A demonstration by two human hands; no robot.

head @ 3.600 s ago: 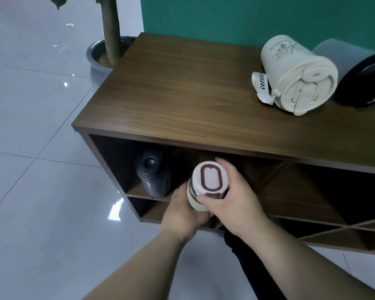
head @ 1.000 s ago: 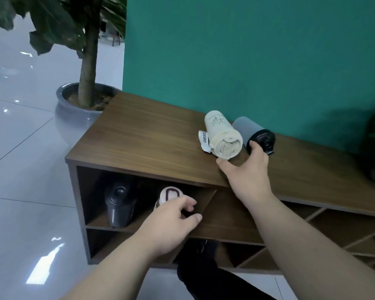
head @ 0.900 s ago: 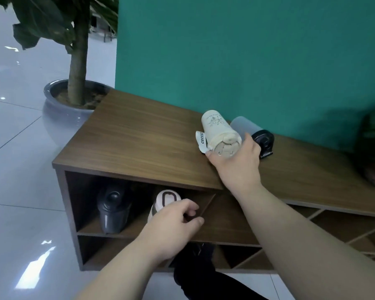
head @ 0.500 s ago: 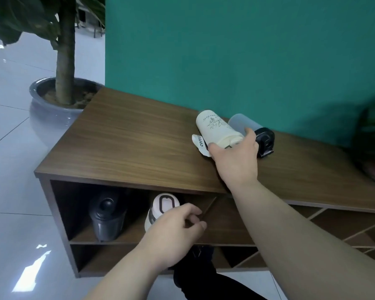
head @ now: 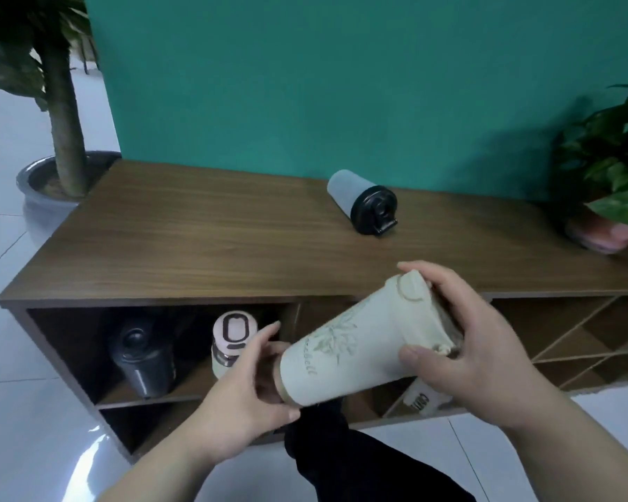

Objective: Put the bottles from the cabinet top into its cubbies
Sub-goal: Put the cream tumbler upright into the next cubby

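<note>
I hold a cream bottle (head: 356, 351) tilted in the air in front of the wooden cabinet (head: 203, 244), base toward the lower left. My right hand (head: 464, 351) grips its lid end, and my left hand (head: 249, 389) cups its base. A grey bottle with a black lid (head: 363, 201) lies on its side on the cabinet top near the wall. In the upper left cubby sit a dark grey bottle (head: 142, 356) and a white bottle with a pink lid (head: 231, 340).
A potted tree (head: 60, 114) stands on the floor left of the cabinet. A leafy plant in a pink pot (head: 609, 197) sits at the top's right end. Diagonal-divided cubbies (head: 573, 338) lie to the right. My dark trouser leg (head: 359, 461) is below.
My right hand has lifted the cream bottle off the cabinet top and brought it down in front of the cubbies. My left hand has left the pink-lidded bottle and taken the cream bottle's base.
</note>
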